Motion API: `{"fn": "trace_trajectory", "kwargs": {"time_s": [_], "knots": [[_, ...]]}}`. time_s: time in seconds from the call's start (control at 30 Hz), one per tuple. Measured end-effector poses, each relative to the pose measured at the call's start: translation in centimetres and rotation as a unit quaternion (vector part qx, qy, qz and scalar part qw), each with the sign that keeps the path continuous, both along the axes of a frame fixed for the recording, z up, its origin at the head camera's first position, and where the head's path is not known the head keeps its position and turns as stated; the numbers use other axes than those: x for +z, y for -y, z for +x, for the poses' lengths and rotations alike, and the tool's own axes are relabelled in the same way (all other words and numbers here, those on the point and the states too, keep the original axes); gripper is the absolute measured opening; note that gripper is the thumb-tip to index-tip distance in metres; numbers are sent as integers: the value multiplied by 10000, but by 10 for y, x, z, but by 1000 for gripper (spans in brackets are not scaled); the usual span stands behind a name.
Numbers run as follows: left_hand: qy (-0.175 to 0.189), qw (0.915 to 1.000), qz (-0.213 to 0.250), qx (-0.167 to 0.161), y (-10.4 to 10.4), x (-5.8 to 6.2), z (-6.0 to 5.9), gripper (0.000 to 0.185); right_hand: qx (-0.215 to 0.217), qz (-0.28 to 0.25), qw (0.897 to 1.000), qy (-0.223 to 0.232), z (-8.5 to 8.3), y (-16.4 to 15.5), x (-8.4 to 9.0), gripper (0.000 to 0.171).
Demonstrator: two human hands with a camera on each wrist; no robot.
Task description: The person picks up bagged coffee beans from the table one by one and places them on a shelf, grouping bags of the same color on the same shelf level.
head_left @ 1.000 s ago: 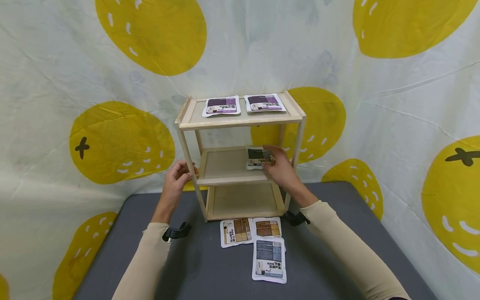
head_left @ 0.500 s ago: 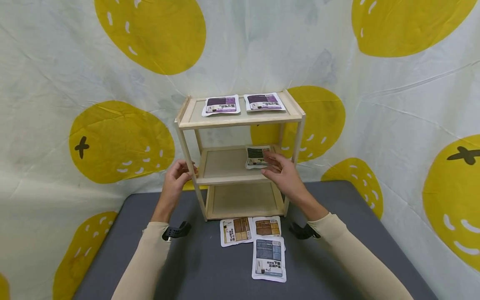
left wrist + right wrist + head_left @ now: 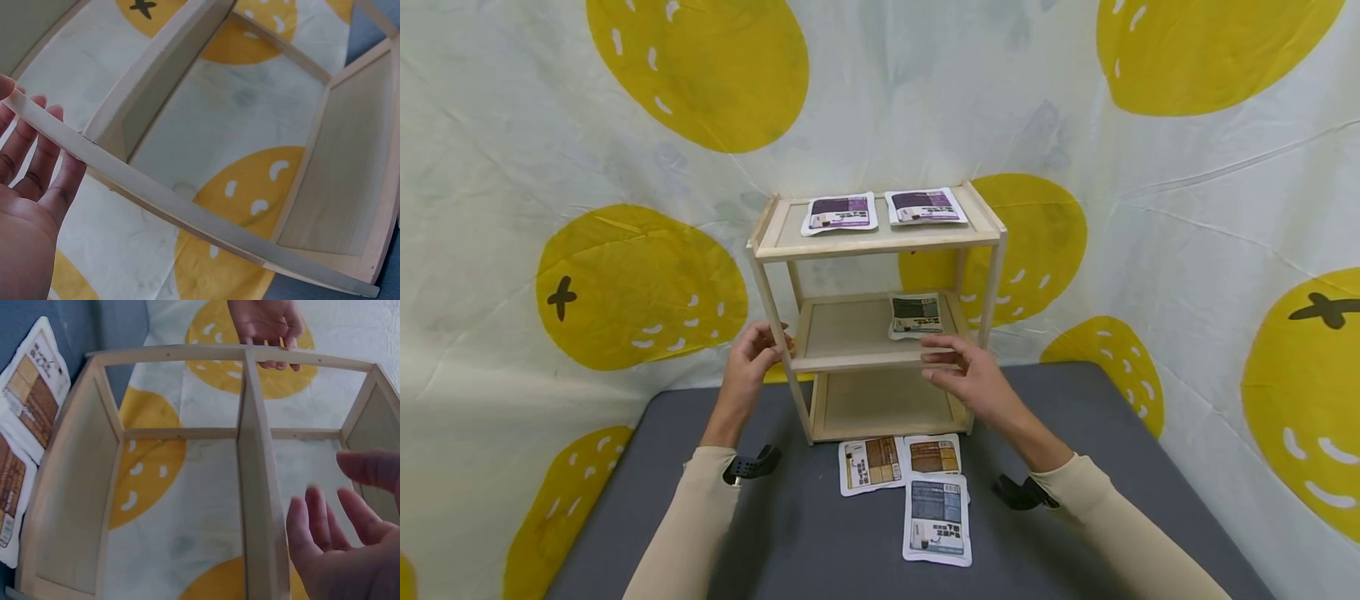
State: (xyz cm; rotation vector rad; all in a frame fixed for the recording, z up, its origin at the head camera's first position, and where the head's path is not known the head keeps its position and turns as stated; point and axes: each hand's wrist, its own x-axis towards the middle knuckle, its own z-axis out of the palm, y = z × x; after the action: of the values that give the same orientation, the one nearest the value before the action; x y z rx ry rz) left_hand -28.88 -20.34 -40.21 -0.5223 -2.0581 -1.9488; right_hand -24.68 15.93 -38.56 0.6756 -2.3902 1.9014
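Note:
A three-tier wooden shelf rack (image 3: 880, 364) stands on the table. My left hand (image 3: 751, 360) grips its front left post (image 3: 156, 190), thumb on one side and fingers behind. Just in front of the middle tier, my right hand (image 3: 973, 382) holds nothing, its fingers spread and slightly bent. A green-labelled pouch (image 3: 916, 315) lies flat at the right of that middle tier, beyond the right fingertips. On the top tier two purple-labelled pouches (image 3: 840, 213) lie side by side.
At the rack's foot lie brown-labelled pouches (image 3: 871, 464), one partly under a blue-labelled pouch (image 3: 937, 518). The grey table (image 3: 820, 542) extends to both sides. A cloth backdrop (image 3: 662, 167) with yellow fruit prints hangs close behind the rack.
My right hand has let go of the green-labelled pouch and drawn back toward me, down from the middle tier. The pouch stays on the tier; my left hand keeps its grip.

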Motion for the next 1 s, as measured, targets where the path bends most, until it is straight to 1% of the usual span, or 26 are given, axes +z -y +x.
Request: {"fn": "trace_trajectory", "kwargs": {"time_s": [0.13, 0.27, 0.47, 0.57, 0.8, 1.0], "knots": [[-2, 10000, 0, 13, -1, 1, 2, 20, 356, 327, 9985, 256, 5, -3, -6, 50], [-11, 10000, 11, -3, 0, 1, 2, 19, 687, 667, 9949, 312, 8, -6, -12, 49], [-22, 10000, -27, -29, 1, 0, 0, 18, 1218, 892, 9880, 334, 11, -13, -25, 51], [-32, 10000, -5, -13, 1, 0, -1, 18, 1348, 1023, 9850, 331, 12, -15, -33, 50], [-52, 10000, -57, -12, 1, -1, -1, 19, 1462, 1480, 9771, 456, 13, -18, -55, 51], [-7, 10000, 35, -35, 1, 1, 0, 19, 1801, 1883, 9635, 621, 19, -20, -71, 53]]}}
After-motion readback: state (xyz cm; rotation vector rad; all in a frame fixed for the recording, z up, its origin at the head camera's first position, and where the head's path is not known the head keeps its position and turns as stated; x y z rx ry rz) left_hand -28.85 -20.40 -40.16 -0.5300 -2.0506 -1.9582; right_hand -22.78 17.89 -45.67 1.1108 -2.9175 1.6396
